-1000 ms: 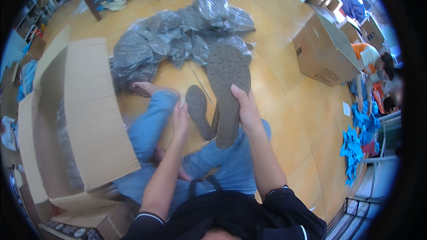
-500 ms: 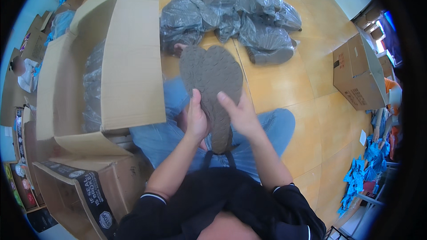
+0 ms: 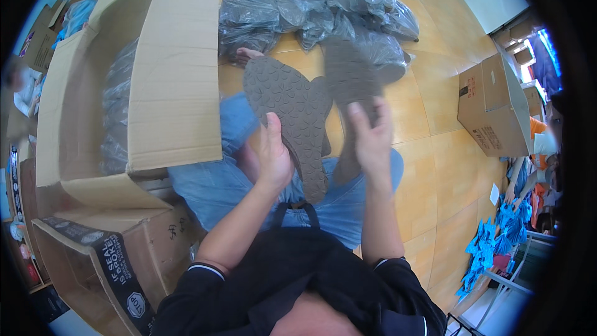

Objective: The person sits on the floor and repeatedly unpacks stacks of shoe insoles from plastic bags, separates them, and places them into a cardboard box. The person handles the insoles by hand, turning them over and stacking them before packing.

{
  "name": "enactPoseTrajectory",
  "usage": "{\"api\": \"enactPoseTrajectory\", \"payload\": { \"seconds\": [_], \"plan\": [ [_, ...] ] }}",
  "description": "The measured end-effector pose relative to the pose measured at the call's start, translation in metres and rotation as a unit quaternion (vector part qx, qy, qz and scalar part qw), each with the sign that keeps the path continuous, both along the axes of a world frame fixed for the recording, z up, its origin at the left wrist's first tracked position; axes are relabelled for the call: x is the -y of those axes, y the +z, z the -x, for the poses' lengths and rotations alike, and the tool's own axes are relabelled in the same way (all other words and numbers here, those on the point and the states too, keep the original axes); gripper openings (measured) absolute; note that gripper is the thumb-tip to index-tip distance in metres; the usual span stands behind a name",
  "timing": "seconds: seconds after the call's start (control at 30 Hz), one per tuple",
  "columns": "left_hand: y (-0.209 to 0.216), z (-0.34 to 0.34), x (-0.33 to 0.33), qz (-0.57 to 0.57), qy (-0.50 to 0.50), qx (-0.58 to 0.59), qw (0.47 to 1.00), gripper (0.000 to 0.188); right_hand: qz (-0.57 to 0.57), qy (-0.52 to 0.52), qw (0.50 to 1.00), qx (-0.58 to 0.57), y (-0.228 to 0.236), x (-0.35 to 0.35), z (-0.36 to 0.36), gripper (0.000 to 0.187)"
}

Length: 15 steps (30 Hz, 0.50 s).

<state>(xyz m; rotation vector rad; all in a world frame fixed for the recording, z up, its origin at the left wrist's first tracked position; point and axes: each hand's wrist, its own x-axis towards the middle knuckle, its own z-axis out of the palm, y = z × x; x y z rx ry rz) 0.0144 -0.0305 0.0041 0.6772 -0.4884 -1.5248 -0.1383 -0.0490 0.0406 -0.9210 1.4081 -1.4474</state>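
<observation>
My left hand [image 3: 275, 160] is closed on the edge of a grey-brown shoe sole [image 3: 286, 96], its flower-patterned tread facing up. Behind that sole's right edge, a further dark piece of footwear partly shows. In my right hand [image 3: 374, 143] is a second grey-brown sole [image 3: 348, 81], blurred by motion and standing apart to the right. Both are held above my crossed legs in blue jeans [image 3: 202, 190]. Past them, several similar dark pieces lie in clear plastic bags [image 3: 298, 9] on the floor.
An open cardboard box [image 3: 177, 74] at my left holds a plastic-wrapped dark bundle [image 3: 118, 112]. Nearer stands another open carton [image 3: 155, 242] with black tape. At right are a carton [image 3: 494, 109], blue plastic bags [image 3: 479, 255] and part of another person's arm [image 3: 515, 180].
The two soles, side by side before, have come apart. My right hand has swung one to the right, while my left hand keeps the other. The view has shifted slightly.
</observation>
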Motion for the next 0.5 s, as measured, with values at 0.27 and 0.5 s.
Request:
{"api": "enactPoseTrajectory", "payload": {
  "seconds": [0.27,0.5],
  "plan": [
    [0.0,0.008,0.001,0.031,0.043,0.049,0.997,0.054,0.036,0.126,0.958,-0.256,-0.005,-0.01,-0.011,0.055],
    [0.001,-0.004,0.006,-0.003,0.028,0.006,1.0,0.049,0.083,-0.043,0.981,-0.17,0.012,0.007,0.014,0.055]
  ]
}}
